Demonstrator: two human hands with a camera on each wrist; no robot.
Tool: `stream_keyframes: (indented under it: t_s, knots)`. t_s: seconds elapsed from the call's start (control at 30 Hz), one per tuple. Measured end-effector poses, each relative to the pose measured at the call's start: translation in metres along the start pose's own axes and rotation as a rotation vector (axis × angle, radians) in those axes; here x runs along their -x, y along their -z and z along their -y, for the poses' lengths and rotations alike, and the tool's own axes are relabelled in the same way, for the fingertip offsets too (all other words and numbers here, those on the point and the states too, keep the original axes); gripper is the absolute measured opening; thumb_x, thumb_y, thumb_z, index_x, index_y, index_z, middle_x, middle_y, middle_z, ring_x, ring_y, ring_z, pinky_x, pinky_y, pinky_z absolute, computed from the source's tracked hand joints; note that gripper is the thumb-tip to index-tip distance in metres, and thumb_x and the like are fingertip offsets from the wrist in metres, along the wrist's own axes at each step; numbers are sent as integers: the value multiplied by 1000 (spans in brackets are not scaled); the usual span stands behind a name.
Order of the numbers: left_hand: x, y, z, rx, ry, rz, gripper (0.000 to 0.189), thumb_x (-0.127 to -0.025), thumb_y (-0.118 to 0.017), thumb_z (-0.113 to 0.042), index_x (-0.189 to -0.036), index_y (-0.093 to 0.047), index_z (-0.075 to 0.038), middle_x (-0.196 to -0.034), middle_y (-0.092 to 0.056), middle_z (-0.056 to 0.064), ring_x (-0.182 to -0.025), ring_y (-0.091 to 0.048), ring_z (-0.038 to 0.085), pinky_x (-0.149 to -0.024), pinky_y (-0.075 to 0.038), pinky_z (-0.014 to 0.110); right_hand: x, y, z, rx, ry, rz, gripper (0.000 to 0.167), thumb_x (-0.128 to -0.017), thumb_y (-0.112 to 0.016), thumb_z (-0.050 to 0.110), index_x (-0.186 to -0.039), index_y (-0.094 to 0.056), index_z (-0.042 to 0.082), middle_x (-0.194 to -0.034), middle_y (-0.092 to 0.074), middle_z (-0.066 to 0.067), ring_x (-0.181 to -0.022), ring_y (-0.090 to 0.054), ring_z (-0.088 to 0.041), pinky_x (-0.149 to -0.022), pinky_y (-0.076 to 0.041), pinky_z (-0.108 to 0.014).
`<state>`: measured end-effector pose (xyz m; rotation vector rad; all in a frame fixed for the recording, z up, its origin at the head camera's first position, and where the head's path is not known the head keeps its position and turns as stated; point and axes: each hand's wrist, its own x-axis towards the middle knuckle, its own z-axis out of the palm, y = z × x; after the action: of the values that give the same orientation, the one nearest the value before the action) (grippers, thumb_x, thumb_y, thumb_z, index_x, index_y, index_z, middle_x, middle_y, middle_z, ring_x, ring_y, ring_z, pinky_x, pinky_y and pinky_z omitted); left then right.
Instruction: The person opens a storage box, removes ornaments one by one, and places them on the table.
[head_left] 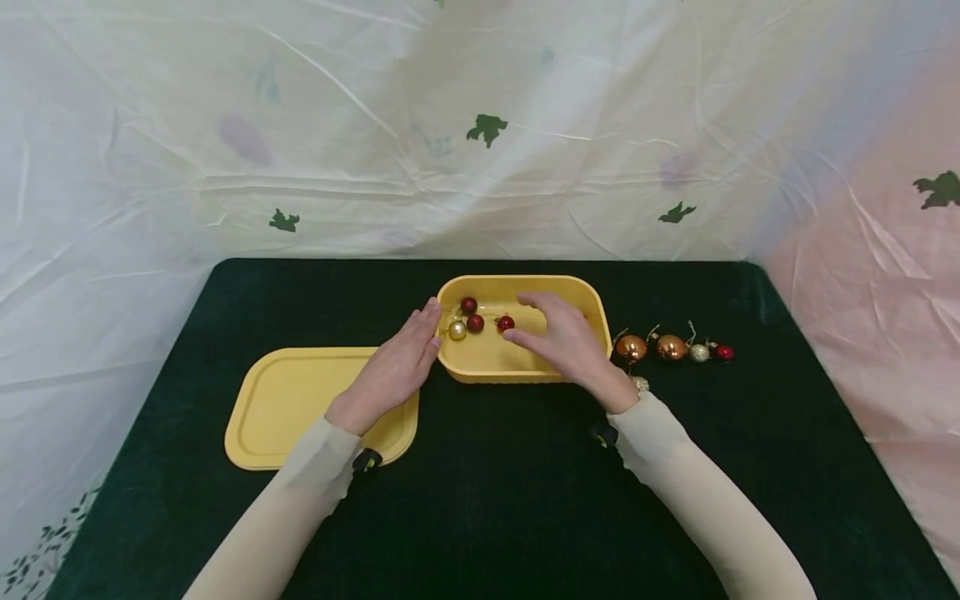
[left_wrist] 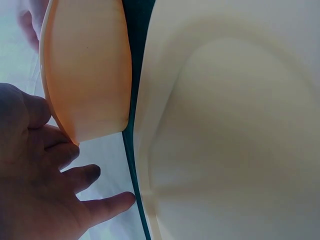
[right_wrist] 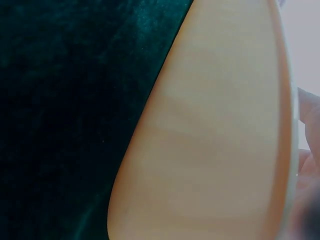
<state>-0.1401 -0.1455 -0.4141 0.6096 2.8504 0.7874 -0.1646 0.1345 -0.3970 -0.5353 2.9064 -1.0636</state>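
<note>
One yellow lid (head_left: 288,408) lies nearest on the bench (head_left: 480,517), off its box (head_left: 483,364). Beyond, the left hand (head_left: 397,367) rests straight fingers at the box's left end; the right hand's (head_left: 566,337) fingers spread wide over its interior, apparently holding nothing. At least five baubles (head_left: 671,348) lie to its right, four baubles inside (head_left: 476,323): seemingly part done, lid unfitted. Mid-bench, the box opens upward, long axis left-right.

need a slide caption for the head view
Left hand touching the yellow box, right hand poised over it, four small baubles visible inside, lid lying to the left.
</note>
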Motion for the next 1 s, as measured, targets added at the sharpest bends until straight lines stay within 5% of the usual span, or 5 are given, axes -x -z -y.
stream_keyframes:
  t_s: [0.33,1.0]
  knots:
    - [1,0,-1,-3,0,-1,59,-115,-33,-31,-166,-16,-9,-173,-10,7,-158,-17,30,-126,-19,48,-16,-11,2,30,-58,74,59,-95,-77,37,-143,-60,7,-142,-60,-15,-131,-55,-33,-114,-37,-56]
    - [2,0,-2,-5,-1,-4,59,-115,-33,-31,-166,-15,-9,-173,-11,8,-158,-16,29,-126,-19,48,-37,-23,-1,166,-76,141,41,-96,-77,22,-130,-69,1,-126,-70,-15,-112,-65,-29,-100,-50,-47]
